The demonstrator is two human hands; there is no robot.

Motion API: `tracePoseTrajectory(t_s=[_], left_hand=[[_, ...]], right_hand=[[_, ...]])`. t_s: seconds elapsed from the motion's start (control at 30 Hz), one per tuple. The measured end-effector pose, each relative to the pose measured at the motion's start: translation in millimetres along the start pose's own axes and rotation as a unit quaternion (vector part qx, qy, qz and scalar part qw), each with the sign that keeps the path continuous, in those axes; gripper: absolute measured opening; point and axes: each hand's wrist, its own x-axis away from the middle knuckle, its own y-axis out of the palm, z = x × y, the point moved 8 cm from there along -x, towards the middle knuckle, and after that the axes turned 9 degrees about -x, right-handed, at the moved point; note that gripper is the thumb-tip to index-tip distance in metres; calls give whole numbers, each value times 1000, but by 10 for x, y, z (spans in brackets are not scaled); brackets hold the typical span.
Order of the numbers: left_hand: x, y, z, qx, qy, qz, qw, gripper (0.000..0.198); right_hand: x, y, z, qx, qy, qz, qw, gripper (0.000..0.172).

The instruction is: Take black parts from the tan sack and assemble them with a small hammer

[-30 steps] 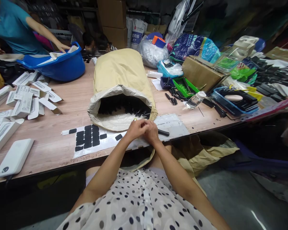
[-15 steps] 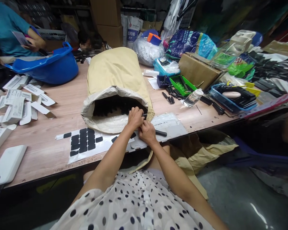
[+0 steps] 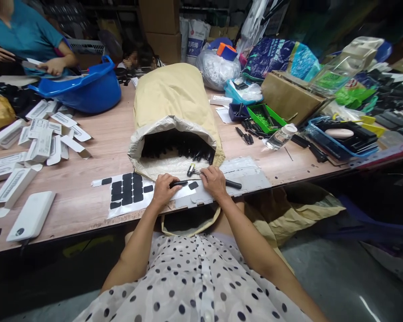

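Note:
A tan paper sack (image 3: 173, 100) lies on its side on the wooden table (image 3: 97, 147), its mouth facing me with several black parts inside. My left hand (image 3: 163, 190) is closed on a thin black rod-like part (image 3: 178, 183) just in front of the sack's mouth. My right hand (image 3: 214, 181) is closed on a small hammer (image 3: 192, 170), whose black handle end (image 3: 233, 184) sticks out to the right. Both hands rest over white backing sheets (image 3: 242, 172). One sheet holds several black pads (image 3: 125, 192) left of my left hand.
White flat cartons (image 3: 43, 138) and a white power bank (image 3: 32, 215) lie at left. A person in teal (image 3: 27, 31) works by a blue basin (image 3: 87, 91). Right: green tray (image 3: 263, 118), plastic bottle (image 3: 280, 136), cardboard box (image 3: 289, 100), bags, blue tray.
My left hand has come back from the sack's mouth to the sheet holding a black part. My hands have parted, and the hammer head now shows by my right hand.

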Motion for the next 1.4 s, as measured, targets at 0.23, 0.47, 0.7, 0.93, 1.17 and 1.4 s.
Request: tracePoseTrajectory(t_s=[0.23, 0.47, 0.7, 0.93, 1.17, 1.4], left_hand=[[-30, 61, 42, -5, 16, -34, 999, 11], [-28, 86, 83, -19, -2, -45, 999, 12], [-35, 96, 68, -37, -15, -25, 999, 9], [-41, 105, 68, -34, -11, -24, 999, 8], [-38, 122, 47, -28, -14, -18, 999, 7], [-30, 94, 68, -28, -15, -21, 999, 8]], right_hand=[[-10, -115, 2, -32, 0, 26, 999, 20], [214, -300, -266, -196, 30, 40, 979, 27], [375, -297, -554, -220, 24, 9, 975, 33], [397, -285, -672, -120, -7, -6, 993, 34], [418, -387, -585, -110, 1, 25, 994, 36], [371, -384, -441, -99, 17, 46, 994, 33]])
